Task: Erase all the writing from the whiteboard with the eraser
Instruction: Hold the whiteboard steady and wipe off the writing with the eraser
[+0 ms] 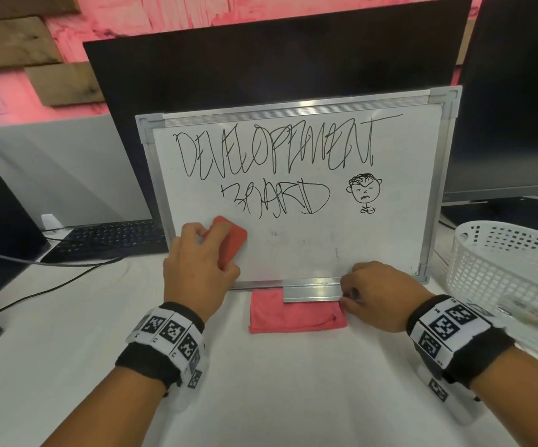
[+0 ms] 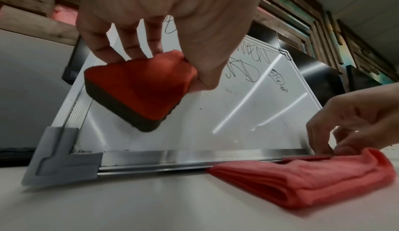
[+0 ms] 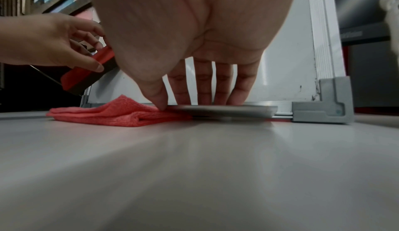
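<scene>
A person's left hand (image 1: pixel 196 269) grips a red eraser (image 1: pixel 229 241), thumb on one long edge and fingers curled over the other, its dark felt side turned toward the lower-left part of a whiteboard (image 1: pixel 390 253) that leans back against a dark monitor (image 1: pixel 261 59) on a white table (image 1: pixel 277 382). From the left wrist view the eraser appears to sit just off the surface or barely at it; contact cannot be told for certain. The right hand (image 1: pixel 374 295) presses down on the board's metal tray (image 1: pixel 309 293) at the near edge, fingers straight on top and thumb tucked at the tray's front against a folded pink cloth (image 1: pixel 293 316) lying under it. All the writing (image 1: pixel 274 150) is untouched: two lines of black capitals running left to right across the upper half, with a small doodle (image 1: pixel 364 191) to their right. The words lie up and to the right of the eraser, so the left hand, the nearer one and already holding the tool, likely has to climb the board and sweep rightward along the lines. A white basket (image 1: pixel 503 269) stands at far right, a keyboard (image 1: pixel 109 237) at left.
</scene>
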